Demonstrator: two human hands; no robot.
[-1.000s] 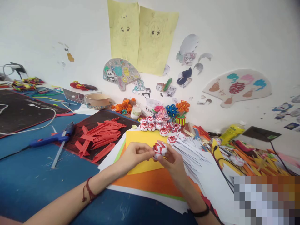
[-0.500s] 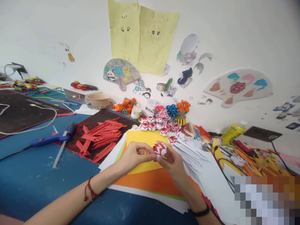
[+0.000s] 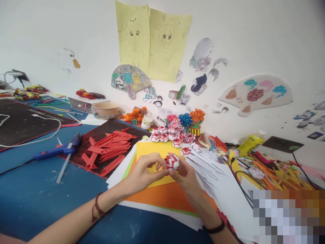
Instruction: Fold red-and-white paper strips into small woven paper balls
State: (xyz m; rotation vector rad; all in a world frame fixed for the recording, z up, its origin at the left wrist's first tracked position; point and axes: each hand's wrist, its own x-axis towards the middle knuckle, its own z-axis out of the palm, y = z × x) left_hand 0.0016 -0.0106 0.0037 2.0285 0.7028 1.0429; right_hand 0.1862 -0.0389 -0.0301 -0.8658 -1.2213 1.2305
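A small red and white folded-paper ball (image 3: pixel 172 162) is held between both hands above a yellow sheet (image 3: pixel 147 149). My left hand (image 3: pixel 149 166) pinches its left side with thumb and fingers. My right hand (image 3: pixel 186 173) grips it from the right, the thumb at its lower edge. Beneath the hands, orange paper (image 3: pixel 157 198) lies on a stack of coloured and white sheets. Several similar red and white balls (image 3: pixel 164 136) sit behind the yellow sheet, and folded white strips (image 3: pixel 207 169) spread to the right.
Folded red strips (image 3: pixel 111 145) lie on a dark mat at left, beside a blue glue gun (image 3: pixel 57 151). Paper flowers (image 3: pixel 185 119) and a tan bowl (image 3: pixel 106 109) stand near the wall. At right are a yellow bottle (image 3: pixel 251 144) and mixed paper scraps (image 3: pixel 276 169).
The view has shifted slightly. The ball appears a little turned between the fingers, and both hands keep hold of it.
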